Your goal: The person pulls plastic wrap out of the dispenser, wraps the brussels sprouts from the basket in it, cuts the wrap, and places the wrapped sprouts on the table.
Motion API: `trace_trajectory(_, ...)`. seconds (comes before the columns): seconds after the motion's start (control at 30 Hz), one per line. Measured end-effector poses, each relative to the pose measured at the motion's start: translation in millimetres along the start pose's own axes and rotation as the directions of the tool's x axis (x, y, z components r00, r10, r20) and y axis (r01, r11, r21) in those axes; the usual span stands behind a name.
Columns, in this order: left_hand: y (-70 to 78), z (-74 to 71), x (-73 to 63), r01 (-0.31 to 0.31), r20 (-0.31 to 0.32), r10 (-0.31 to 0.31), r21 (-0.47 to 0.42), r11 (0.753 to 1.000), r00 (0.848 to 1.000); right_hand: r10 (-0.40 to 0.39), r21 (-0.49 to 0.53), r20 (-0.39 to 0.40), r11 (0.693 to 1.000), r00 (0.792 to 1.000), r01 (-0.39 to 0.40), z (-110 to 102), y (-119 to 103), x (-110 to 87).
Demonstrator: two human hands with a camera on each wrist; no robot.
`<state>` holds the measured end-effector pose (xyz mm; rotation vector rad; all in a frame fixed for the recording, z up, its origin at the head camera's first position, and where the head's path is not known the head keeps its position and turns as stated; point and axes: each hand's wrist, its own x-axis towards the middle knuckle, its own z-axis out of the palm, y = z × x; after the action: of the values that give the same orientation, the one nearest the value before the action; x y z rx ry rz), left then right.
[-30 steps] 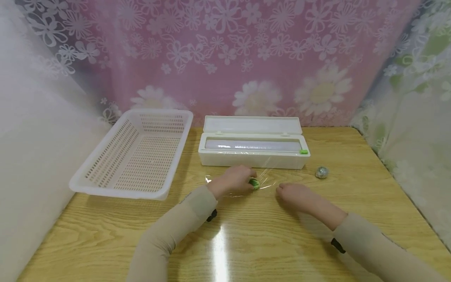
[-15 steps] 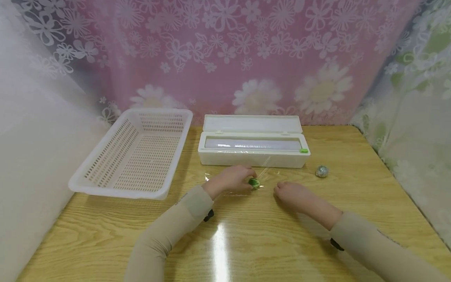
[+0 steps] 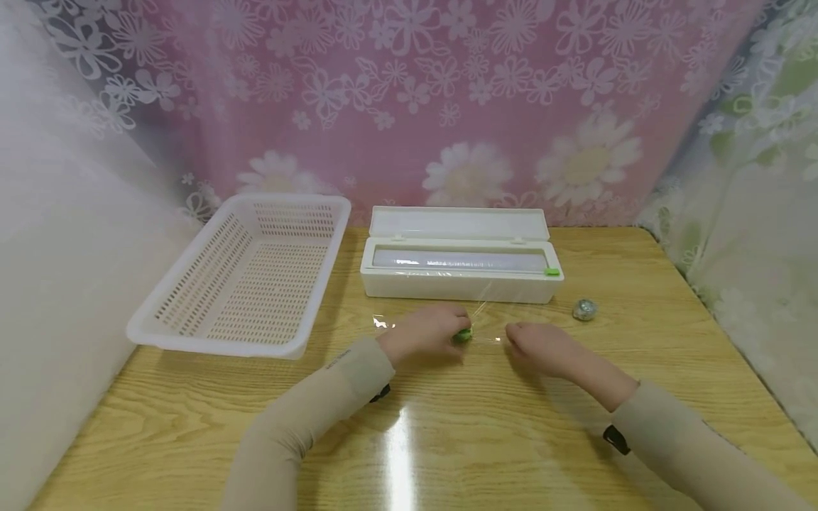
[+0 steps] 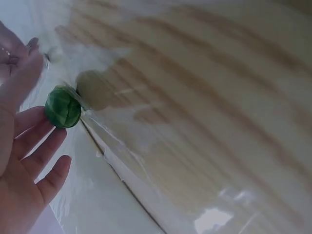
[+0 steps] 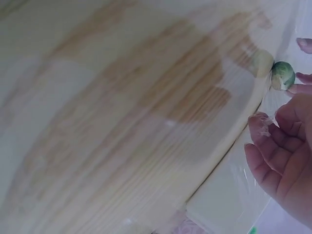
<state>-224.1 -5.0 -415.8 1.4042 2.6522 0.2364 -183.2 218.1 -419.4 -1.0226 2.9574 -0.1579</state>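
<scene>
A small green Brussels sprout [image 4: 63, 107] lies at clear plastic wrap [image 4: 146, 161] in front of the white wrap dispenser [image 3: 460, 286]. Fingertips of my left hand [image 3: 424, 332] touch the sprout; in the left wrist view its fingers are fairly straight and spread, with the thumb apart from it. To the right of the sprout, my right hand [image 3: 543, 348] pinches a bunched bit of the wrap between thumb and forefinger, plain in the right wrist view. Film runs from there toward the sprout. How far the wrap goes round the sprout is hard to see.
At the left stands a white slotted plastic basket [image 3: 307, 312]. The dispenser's lid [image 3: 460, 223] is raised, and a green slider [image 3: 552, 272] sits at its right end. A small shiny wrapped ball [image 3: 584, 309] lies on the wooden table [image 3: 486, 440], right of the dispenser.
My right hand moved slightly left, then back right, with the film now drawn out between it and the sprout. The left fingers have shifted and blur beside the sprout.
</scene>
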Motion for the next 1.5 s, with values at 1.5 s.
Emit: trace_trajectory(1.5,-19.3,-4.7,26.2,0.102,-0.031,-0.107,-0.135,0.986,0.994,-0.376,-0.227,-0.247,0.919,0.893,0.324,6,-22,30.4)
